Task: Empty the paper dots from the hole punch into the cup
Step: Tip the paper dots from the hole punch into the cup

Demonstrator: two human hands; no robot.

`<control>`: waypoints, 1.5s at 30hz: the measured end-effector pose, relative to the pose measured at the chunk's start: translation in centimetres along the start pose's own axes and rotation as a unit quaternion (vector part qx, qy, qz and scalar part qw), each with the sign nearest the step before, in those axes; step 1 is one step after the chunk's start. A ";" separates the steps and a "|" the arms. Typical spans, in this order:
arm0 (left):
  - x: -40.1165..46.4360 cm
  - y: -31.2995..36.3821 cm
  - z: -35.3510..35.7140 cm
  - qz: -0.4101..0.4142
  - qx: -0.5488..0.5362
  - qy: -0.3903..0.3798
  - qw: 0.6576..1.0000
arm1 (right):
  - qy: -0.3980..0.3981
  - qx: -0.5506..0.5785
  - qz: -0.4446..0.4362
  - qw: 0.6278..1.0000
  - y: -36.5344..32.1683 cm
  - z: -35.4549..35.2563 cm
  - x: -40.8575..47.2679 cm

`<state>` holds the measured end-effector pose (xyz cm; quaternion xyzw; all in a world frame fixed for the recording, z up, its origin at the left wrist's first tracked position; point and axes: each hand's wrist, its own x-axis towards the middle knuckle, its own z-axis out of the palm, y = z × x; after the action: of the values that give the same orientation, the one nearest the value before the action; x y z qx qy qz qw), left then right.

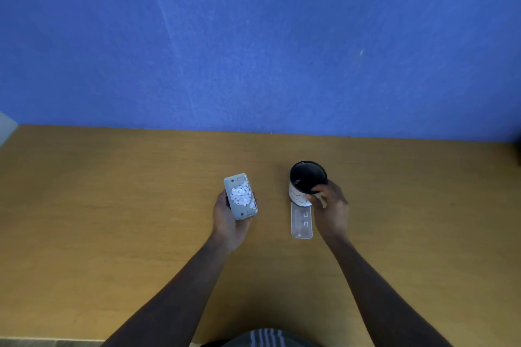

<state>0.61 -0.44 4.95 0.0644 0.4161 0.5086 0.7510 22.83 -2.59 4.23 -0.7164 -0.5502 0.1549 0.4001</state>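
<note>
My left hand (228, 220) holds the grey hole punch (240, 196) upside down above the table, its open underside facing up with a heap of white paper dots (241, 195) lying in it. To the right stands the cup (306, 183), white outside and black inside, slightly tilted. My right hand (332, 207) grips the cup at its near right rim and side. The punch's clear bottom cover (301, 220) lies flat on the table just in front of the cup, beside my right hand.
The wooden table (112, 205) runs up to a blue wall (253, 36). A pale object (5, 127) pokes in at the far left edge. Striped clothing (265, 338) shows at the bottom.
</note>
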 end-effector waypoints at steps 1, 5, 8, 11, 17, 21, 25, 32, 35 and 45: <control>0.0 0.1 0.0 0.011 0.005 0.009 1.000 | -0.008 0.003 -0.013 1.000 -0.4 0.5 -0.5; 0.1 1.2 0.1 0.052 0.021 0.035 0.998 | -0.060 0.037 -0.042 0.997 -2.1 2.2 -2.4; 0.1 2.1 0.3 0.085 0.046 0.044 0.994 | -0.094 0.038 -0.070 0.992 -3.3 3.1 -3.5; 0.1 2.7 0.5 0.118 0.077 0.062 0.988 | -0.116 0.035 -0.095 0.988 -4.4 3.7 -4.1; 0.1 3.0 1.0 0.157 0.161 0.095 0.970 | -0.140 0.045 -0.117 0.982 -6.2 4.0 -4.5; 0.0 3.1 1.3 0.185 0.210 0.080 0.957 | -0.133 0.047 -0.121 0.983 -6.8 3.9 -4.5; -0.5 3.3 2.0 0.244 0.269 0.026 0.931 | -0.138 0.067 -0.121 0.981 -7.2 3.8 -4.5; -1.1 3.1 2.7 0.332 0.357 -0.030 0.873 | -0.135 0.086 -0.101 0.982 -7.4 3.8 -4.5; -1.2 3.3 2.9 0.378 0.396 -0.043 0.836 | -0.128 0.095 -0.106 0.981 -7.4 3.8 -4.4; -0.6 3.2 2.7 0.474 0.572 -0.054 0.667 | -0.131 0.125 -0.086 0.980 -7.3 3.9 -4.4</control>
<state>0.12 1.48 8.64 0.6978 0.4972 0.4537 0.2450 13.89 -4.52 6.27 -0.5845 -0.6332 0.2800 0.4231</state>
